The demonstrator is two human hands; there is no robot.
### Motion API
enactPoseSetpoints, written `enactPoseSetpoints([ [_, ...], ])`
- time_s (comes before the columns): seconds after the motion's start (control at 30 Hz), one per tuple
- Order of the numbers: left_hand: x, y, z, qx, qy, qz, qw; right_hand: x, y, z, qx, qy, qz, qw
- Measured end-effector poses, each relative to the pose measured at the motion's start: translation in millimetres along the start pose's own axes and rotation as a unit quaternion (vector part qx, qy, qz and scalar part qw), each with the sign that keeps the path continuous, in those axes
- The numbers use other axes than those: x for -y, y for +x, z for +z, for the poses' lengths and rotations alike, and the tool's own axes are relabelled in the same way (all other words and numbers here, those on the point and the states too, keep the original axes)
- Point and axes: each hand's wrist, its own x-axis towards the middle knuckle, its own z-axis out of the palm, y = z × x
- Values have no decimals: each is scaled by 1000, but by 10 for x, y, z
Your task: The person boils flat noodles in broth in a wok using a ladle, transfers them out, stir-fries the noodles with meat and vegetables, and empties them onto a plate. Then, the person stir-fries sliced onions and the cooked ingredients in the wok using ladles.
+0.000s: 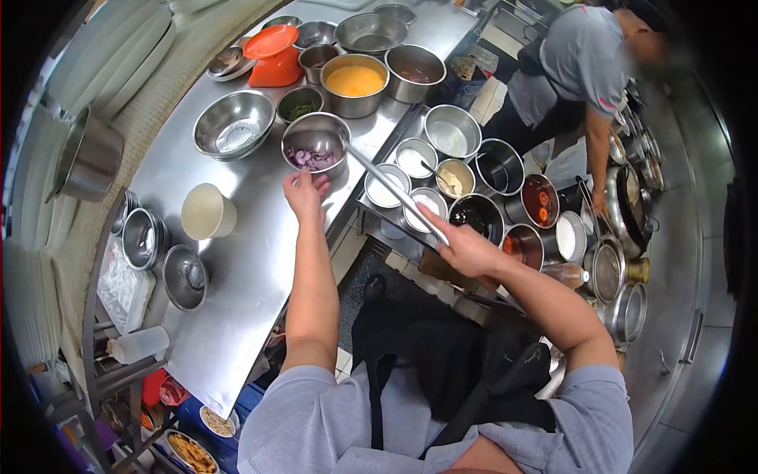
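Note:
My right hand [464,246] is wrapped around a long metal handle [395,189], which slants up and left to the rim of a steel bowl [335,128]. Whether the handle is joined to that bowl or only rests against it, I cannot tell. Sliced purple onion [310,159] lies in the bowl. Just below its near rim is my left hand [306,194], palm up, with loosely curled fingers apart and nothing visible in them. Behind the bowl stands a smaller pot of chopped greens [300,103].
Left of the bowl are a perforated colander [234,125] and a cream tub [208,212]. A pot of orange-yellow liquid [354,83] and an orange scale [274,57] stand farther back. Several seasoning pots fill the right-hand shelf [367,207]. A co-worker [580,59] leans over the stove side.

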Motion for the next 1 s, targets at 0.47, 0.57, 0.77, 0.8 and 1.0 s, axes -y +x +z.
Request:
enactPoseSetpoints([
  [0.47, -109, -5, 294, 59, 49, 44, 996, 2, -269, -127, 146, 616, 12, 774],
  [0.57, -40, -32, 228, 50, 23, 22, 998, 15, -236, -163, 97, 538, 9, 837],
  [0.77, 58, 90, 246, 51, -2, -20, 999, -105, -176, -209, 79, 579, -16, 811],
  [0.8, 69, 109, 267, 47, -7, -25, 999, -86, -143, -185, 56, 556, -15, 829],
  [1.0, 78, -32, 275, 74, -39, -97, 992, -247, -95, -83, 116, 717, -69, 684],
])
